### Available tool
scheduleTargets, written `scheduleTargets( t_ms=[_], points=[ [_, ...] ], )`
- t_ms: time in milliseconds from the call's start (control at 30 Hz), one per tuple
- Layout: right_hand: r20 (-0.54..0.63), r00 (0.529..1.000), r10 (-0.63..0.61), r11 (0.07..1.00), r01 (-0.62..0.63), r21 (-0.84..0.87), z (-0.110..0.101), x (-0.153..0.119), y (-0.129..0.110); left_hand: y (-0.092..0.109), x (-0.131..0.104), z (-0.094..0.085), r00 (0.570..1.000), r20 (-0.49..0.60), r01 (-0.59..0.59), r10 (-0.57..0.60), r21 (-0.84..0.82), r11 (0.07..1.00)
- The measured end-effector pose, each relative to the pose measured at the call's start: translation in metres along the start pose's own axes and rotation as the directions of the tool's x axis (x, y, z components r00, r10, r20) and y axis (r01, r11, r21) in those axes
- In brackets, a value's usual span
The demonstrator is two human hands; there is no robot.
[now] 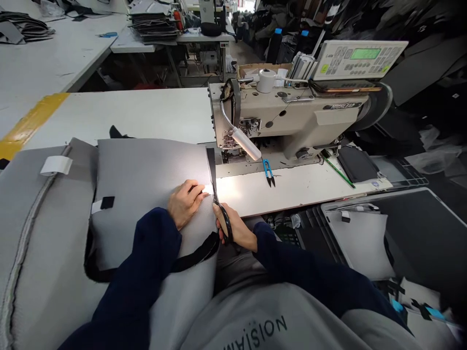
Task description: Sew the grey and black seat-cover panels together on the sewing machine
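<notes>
My right hand (233,226) is closed around the black handles of a pair of scissors (226,221), whose blades point away from me along the right edge of a grey fabric panel (146,175). Fingers bent, my left hand (187,201) presses on the panel close to that edge, by a small white tag (207,189). I cannot make out whether the fingertips pinch the tag. Black trim (195,255) runs along the panel's lower edge. A black-and-white tab (105,203) sits at its left side. Under it lies a larger grey fabric piece (69,209) with a piped seam.
A sewing machine (292,114) with a lit lamp (247,144) stands beyond my right hand. Blue thread snips (269,172) lie before it, and a green pen (339,170) farther right. Another grey panel (359,238) rests at the right. Stacked fabric (153,24) sits at the back.
</notes>
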State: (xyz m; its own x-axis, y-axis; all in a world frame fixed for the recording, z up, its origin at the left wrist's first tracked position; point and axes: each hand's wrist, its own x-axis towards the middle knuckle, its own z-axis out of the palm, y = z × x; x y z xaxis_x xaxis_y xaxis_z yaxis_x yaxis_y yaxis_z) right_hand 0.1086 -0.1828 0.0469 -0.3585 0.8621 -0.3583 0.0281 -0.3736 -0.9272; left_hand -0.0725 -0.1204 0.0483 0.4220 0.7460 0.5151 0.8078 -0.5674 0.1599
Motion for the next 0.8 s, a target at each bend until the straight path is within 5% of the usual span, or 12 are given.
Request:
scheduleTargets(
  t_ms=[333,467,533,600,667,733,800],
  points=[
    [-0.16,0.987,-0.019,0.997,0.031,0.069,0.011,0.011,0.016,0.007,0.001,0.002,1.0,0.021,-0.021,0.02,0.029,0.999],
    [-0.089,0.995,-0.034,0.999,0.032,-0.023,-0.014,-0.001,0.005,0.004,-0.002,0.001,1.0,0.0,-0.014,0.014,0.006,1.0],
    [-0.076,0.997,-0.021,0.969,0.001,-0.248,-0.04,-0.011,-0.006,0.001,-0.003,0.0,1.0,0.001,-0.009,0.009,0.002,1.0],
    [-0.14,0.989,-0.043,0.796,-0.051,-0.603,-0.07,-0.02,-0.018,0.0,-0.004,0.0,0.999,0.04,-0.012,0.011,0.014,1.0],
    [-0.245,0.963,-0.112,0.479,-0.163,-0.863,-0.096,-0.026,-0.028,0.001,-0.004,0.001,0.993,0.113,-0.016,0.012,0.035,0.999],
    [-0.319,0.93,-0.184,0.216,-0.278,-0.936,-0.116,-0.027,-0.035,0.003,-0.004,0.003,0.983,0.185,-0.015,0.006,0.048,0.999],
    [-0.342,0.914,-0.219,0.102,-0.327,-0.94,-0.13,-0.027,-0.037,0.005,-0.005,0.005,0.976,0.218,-0.016,0.005,0.051,0.999]
  ],
)
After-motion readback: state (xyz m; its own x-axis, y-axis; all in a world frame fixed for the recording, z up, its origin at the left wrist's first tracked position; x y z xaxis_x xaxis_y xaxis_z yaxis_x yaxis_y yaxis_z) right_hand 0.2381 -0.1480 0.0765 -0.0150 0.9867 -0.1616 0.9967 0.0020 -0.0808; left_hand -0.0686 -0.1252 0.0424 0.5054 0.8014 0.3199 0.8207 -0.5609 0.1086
